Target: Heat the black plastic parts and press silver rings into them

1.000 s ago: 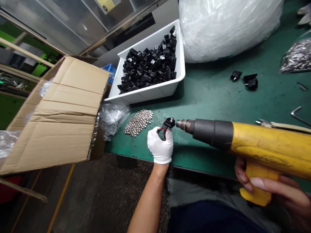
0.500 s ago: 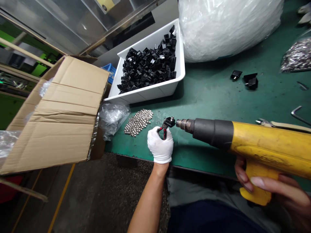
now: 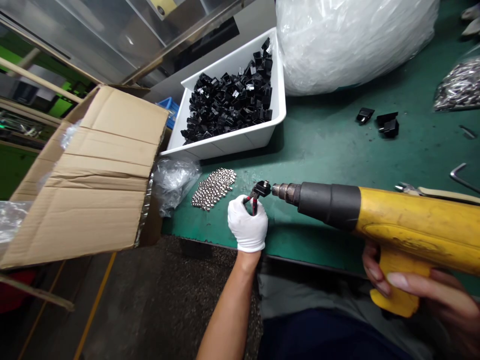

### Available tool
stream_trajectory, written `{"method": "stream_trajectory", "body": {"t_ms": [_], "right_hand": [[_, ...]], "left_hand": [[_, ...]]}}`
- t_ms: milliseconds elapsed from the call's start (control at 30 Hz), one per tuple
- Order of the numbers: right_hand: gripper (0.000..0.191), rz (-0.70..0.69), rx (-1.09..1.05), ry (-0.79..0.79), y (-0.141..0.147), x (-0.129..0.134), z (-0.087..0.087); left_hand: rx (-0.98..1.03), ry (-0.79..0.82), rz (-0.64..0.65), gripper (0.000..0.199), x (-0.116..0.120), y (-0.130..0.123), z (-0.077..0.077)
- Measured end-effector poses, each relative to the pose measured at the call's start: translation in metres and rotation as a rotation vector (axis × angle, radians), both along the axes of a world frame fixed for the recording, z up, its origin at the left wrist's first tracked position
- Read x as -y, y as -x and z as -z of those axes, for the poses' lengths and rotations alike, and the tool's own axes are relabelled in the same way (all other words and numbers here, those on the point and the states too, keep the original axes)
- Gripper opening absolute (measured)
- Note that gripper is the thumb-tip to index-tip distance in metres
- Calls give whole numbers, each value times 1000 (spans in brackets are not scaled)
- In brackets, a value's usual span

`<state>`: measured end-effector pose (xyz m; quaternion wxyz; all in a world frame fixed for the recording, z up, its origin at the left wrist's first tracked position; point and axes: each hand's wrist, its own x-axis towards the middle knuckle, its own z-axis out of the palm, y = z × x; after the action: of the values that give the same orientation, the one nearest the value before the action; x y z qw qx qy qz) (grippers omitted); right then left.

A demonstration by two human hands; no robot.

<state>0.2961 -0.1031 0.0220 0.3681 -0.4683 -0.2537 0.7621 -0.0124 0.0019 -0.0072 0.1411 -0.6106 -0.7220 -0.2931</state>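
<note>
My left hand (image 3: 247, 224), in a white glove, is closed on the handles of small red-and-black pliers (image 3: 254, 204). At their tip is a black plastic part (image 3: 262, 188) with a small metal piece (image 3: 266, 183) on it. My bare right hand (image 3: 420, 290) is wrapped round the grip of a yellow heat gun (image 3: 416, 210) at the right. The gun's metal nozzle (image 3: 287, 192) points left, a small gap from the black part. Left of the pliers, many small metal pieces (image 3: 213, 189) lie grouped on the green table (image 3: 318, 150).
A white bin (image 3: 240, 142) of black parts stands behind, beside a big clear plastic bag (image 3: 352, 45). A cardboard box (image 3: 101, 175) is at the left. Two black parts (image 3: 388, 125), pliers (image 3: 431, 193), a hex key (image 3: 463, 177) and a bag of metal pieces (image 3: 459, 85) lie right.
</note>
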Motion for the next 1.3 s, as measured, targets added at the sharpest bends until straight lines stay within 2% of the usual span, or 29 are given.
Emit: {"method": "stream_trajectory", "body": {"t_ms": [300,667,967,1133,1300], "right_hand": [[30,-25,-9,-2,2,-4,-6],[28,-36,-25,-1,0,-2,-4],[30,41,-93,-24,4,-3,-8],[31,83,-155,7,0,1,0],[35,93,-169,-46,2,-2,7]], "left_hand": [[5,8,2,25,0,0,0],[-3,3,-5,25,0,0,0],[118,69,171,21,3,0,-8],[284,177,215,18,6,1,-16],[305,230,254,19,4,-2,-21]]}}
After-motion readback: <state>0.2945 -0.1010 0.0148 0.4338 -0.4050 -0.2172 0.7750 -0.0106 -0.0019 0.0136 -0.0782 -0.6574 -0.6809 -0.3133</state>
